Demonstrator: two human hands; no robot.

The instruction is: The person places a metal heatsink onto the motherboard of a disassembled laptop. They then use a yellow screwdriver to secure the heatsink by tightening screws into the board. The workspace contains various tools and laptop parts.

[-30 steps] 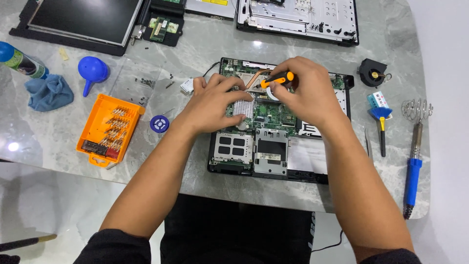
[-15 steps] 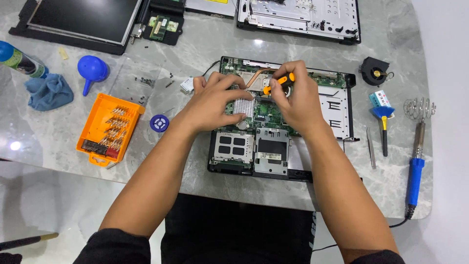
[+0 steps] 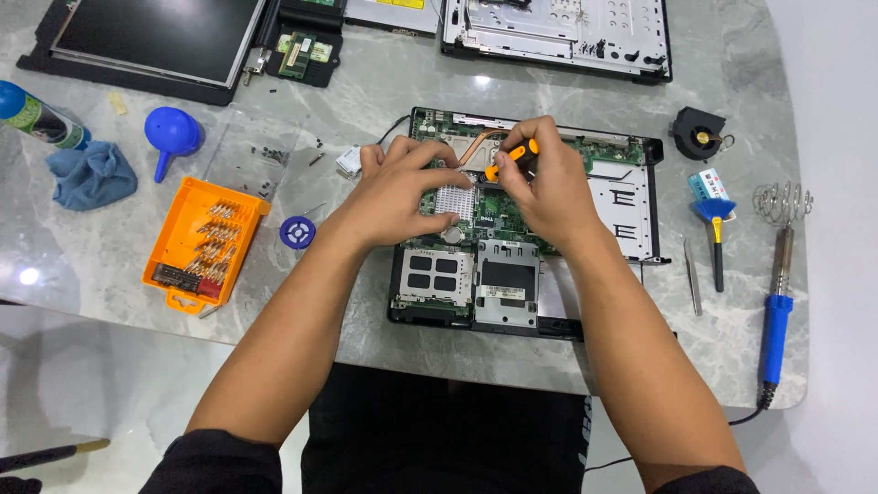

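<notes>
Orange-handled screwdriver (image 3: 512,157), clenched in your right hand (image 3: 540,187) over the opened laptop base (image 3: 512,229) mid-counter, could slip off the screw and gouge the green board, since your left hand (image 3: 402,192) only rests flat, fingers (image 3: 437,155) gripping nothing.

The person's 2 arms are bare from the wrist to above the elbow. The left hand (image 3: 402,187) and the right hand (image 3: 544,183) wear no gloves, rings or watch. Well back from each hand, a dark, almost black sleeve covers the upper arm. Between the 2 arms, dark clothing covers the lap.
</notes>
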